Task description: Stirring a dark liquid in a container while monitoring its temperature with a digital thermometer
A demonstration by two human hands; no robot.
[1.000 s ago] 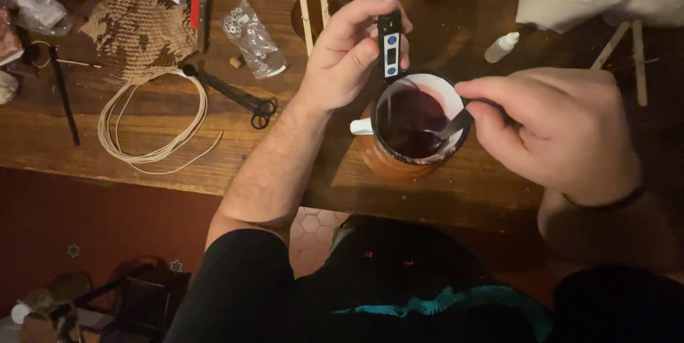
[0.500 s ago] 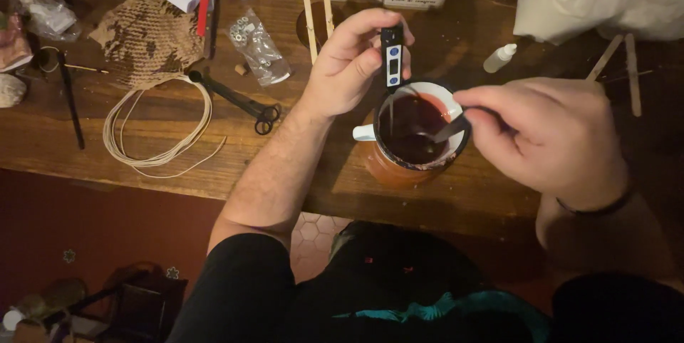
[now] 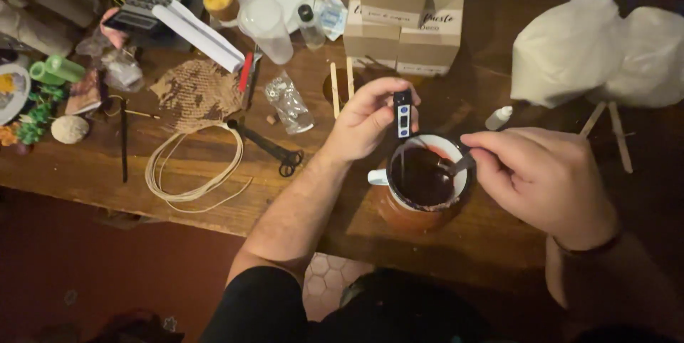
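Two hands work over a white mug point(image 3: 427, 172) of dark red liquid on a wooden counter point(image 3: 214, 193).

The left hand point(image 3: 363, 126) grips a black probe thermometer point(image 3: 403, 115) dipped in the mug; the right hand point(image 3: 548, 183) pinches a metal spoon point(image 3: 456, 166) in the liquid. Black scissors point(image 3: 274, 151) lie to the left.

On your wooden surface point(image 3: 85, 172), black scissors point(image 3: 274, 149) lie beside a coil of cord point(image 3: 187, 172) near the front edge. Cardboard boxes point(image 3: 402, 15) stand stacked at the far edge, a white bag point(image 3: 598, 58) toward the far right corner.
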